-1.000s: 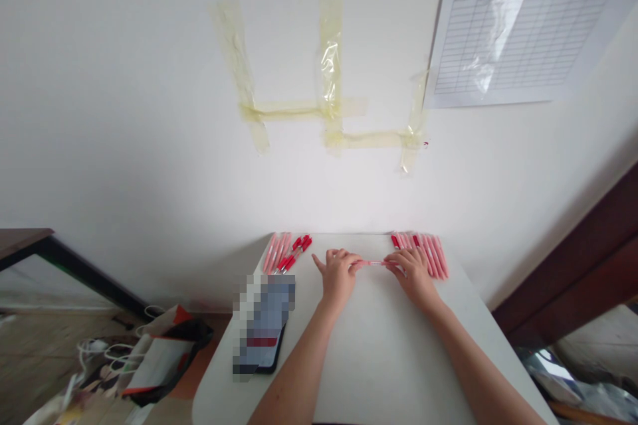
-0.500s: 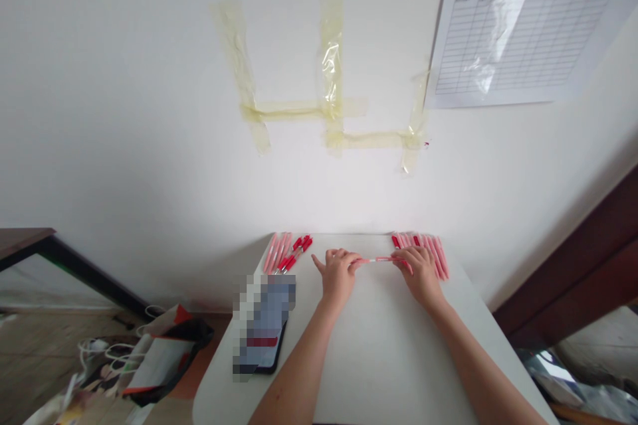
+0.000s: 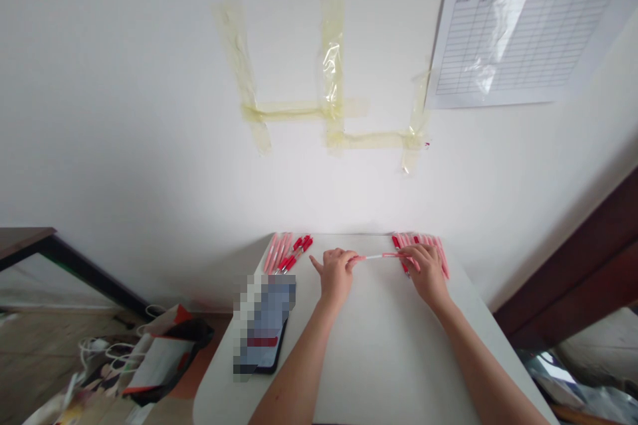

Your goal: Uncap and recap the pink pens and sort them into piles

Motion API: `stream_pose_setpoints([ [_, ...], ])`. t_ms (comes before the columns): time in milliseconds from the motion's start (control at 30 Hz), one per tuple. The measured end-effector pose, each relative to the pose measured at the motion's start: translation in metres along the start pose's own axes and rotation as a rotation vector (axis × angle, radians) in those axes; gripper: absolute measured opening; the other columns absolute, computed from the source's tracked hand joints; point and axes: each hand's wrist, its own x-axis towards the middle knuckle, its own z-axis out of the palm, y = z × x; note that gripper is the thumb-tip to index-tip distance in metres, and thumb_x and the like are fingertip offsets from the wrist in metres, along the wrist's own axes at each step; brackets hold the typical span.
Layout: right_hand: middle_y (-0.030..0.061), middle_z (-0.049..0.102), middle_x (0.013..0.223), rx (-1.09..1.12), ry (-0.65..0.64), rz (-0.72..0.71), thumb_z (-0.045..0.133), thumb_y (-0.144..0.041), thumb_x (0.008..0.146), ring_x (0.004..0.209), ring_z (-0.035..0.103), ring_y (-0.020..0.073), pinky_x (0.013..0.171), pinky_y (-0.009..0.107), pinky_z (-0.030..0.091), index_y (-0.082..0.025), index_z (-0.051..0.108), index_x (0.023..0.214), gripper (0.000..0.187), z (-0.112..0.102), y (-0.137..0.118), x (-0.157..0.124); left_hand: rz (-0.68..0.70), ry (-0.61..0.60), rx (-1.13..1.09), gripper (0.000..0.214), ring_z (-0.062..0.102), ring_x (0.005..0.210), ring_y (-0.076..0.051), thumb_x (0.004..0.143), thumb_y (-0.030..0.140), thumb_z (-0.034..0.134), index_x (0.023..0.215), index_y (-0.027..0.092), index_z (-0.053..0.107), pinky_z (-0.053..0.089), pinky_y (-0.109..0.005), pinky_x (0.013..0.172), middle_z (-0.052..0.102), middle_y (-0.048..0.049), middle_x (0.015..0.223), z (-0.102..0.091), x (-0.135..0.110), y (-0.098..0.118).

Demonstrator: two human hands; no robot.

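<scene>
Above the far half of the white table [image 3: 389, 345], a slim pink pen [image 3: 373, 257] stretches level between my two hands, a whitish length showing in its middle. My left hand [image 3: 336, 275] pinches the pen's left end, its thumb side stretched out to the left. At the other end, the fingers of my right hand [image 3: 425, 271] are closed on the pen's pink right part. Just behind and beside that hand lies a row of pink and red pens [image 3: 441, 255], partly covered by it. More pink pens [image 3: 278, 252] and several red pens [image 3: 294, 257] lie at the far left corner.
A phone [image 3: 269, 339], partly pixelated, lies along the table's left edge. The white wall [image 3: 329, 199] rises right behind the table, with yellowed tape [image 3: 331, 80] and a printed sheet [image 3: 523, 46]. Bags and cables [image 3: 159, 352] are on the floor at left.
My hands have drawn slightly apart, the right one moving rightward. A longer whitish length of the pen now shows between its pink parts.
</scene>
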Motion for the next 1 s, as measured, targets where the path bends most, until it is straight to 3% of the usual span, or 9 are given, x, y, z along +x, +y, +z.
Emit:
stream_pose_setpoints([
  [400,0.0055,0.071,0.099,-0.008,0.087,0.017,0.048,-0.044,0.095,0.101,0.055,0.0267,0.092,0.046,0.039,-0.027,0.068,0.102,0.027,0.005,0.013,-0.002,-0.032,0.011,-0.008,0.02,0.053,0.11,-0.023,0.093,0.036,0.052,0.102,0.034,0.07,0.007,-0.075,0.11,0.07,-0.0015,0.101,-0.001,0.0,0.001],
  [633,0.0066,0.071,0.1,-0.016,0.071,0.044,0.047,-0.045,0.095,0.099,0.055,0.027,0.091,0.048,0.04,-0.027,0.068,0.102,0.029,0.005,0.01,-0.002,-0.138,0.03,0.131,0.018,0.048,0.114,-0.026,0.09,0.03,0.055,0.098,0.03,0.071,0.013,-0.073,0.11,0.064,-0.0052,0.108,0.002,0.003,-0.005],
  [1000,0.005,0.07,0.098,-0.047,0.055,0.032,0.047,-0.041,0.096,0.1,0.055,0.0253,0.09,0.047,0.042,-0.027,0.067,0.103,0.025,0.004,0.004,-0.002,-0.193,0.022,0.32,0.02,0.048,0.109,-0.03,0.089,0.027,0.054,0.092,0.024,0.074,0.011,-0.077,0.106,0.067,-0.008,0.099,0.006,0.004,-0.012],
])
